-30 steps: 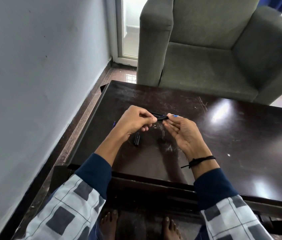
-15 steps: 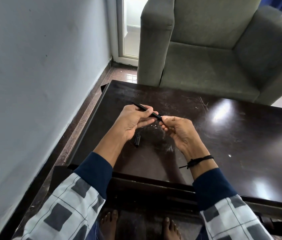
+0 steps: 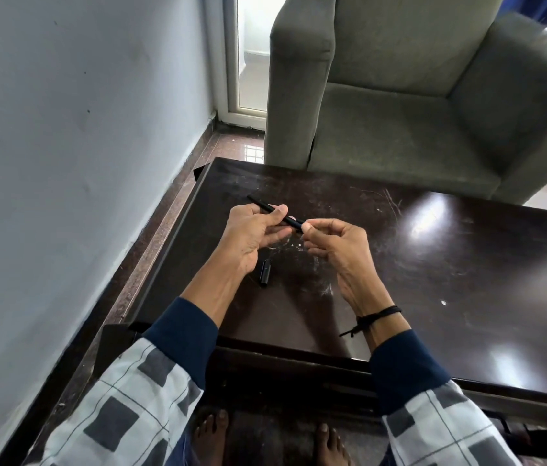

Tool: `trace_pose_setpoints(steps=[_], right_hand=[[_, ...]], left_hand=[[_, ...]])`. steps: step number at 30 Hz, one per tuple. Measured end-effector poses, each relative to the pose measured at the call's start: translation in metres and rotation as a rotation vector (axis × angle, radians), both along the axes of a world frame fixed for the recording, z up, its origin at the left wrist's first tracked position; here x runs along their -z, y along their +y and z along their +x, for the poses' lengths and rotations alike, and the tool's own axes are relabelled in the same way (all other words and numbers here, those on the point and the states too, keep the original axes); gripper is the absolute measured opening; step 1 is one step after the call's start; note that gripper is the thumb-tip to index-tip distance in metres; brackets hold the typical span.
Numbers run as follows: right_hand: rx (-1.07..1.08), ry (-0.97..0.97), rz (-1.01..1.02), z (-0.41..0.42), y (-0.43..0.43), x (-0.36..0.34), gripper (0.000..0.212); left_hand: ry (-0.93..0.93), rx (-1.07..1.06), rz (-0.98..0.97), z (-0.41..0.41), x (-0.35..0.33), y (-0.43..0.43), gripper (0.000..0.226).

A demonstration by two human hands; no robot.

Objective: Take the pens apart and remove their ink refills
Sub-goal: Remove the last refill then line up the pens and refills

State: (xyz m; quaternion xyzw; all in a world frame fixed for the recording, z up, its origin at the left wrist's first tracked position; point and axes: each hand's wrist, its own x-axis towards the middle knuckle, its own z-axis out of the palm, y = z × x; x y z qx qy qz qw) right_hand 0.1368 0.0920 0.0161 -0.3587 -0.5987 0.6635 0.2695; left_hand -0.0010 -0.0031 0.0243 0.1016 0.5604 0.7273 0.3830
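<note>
A thin black pen barrel (image 3: 263,206) slants from upper left to lower right above the dark table (image 3: 433,264). My left hand (image 3: 253,235) holds its middle between thumb and fingers. At the barrel's right end, my right hand (image 3: 331,240) pinches the tip with thumb and forefinger. What sits at that tip is hidden by the fingers. Below my left hand, a short black pen cap (image 3: 265,272) lies on the table.
A grey-green armchair (image 3: 416,95) stands right behind the table's far edge. A pale wall (image 3: 63,163) runs along the left, with a strip of floor between it and the table. My bare feet (image 3: 211,435) show under the near edge.
The pen has swung from nearly level to slanting up to the left, with its far end now sticking out past my left hand. My right hand has turned over and closed on the tip.
</note>
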Motion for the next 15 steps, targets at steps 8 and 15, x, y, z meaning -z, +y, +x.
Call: trace_pose_setpoints(steps=[8,15], right_hand=[[0.019,-0.031,0.051,-0.0006,-0.0013,0.0021,0.003],[0.003,-0.030,0.014,-0.0007,-0.0012,0.0015,0.021]], left_hand=[[0.035,0.005,-0.040,-0.0006,-0.0008,-0.0006,0.006],[0.038,-0.004,-0.033,-0.0024,-0.0015,-0.0002,0.004]])
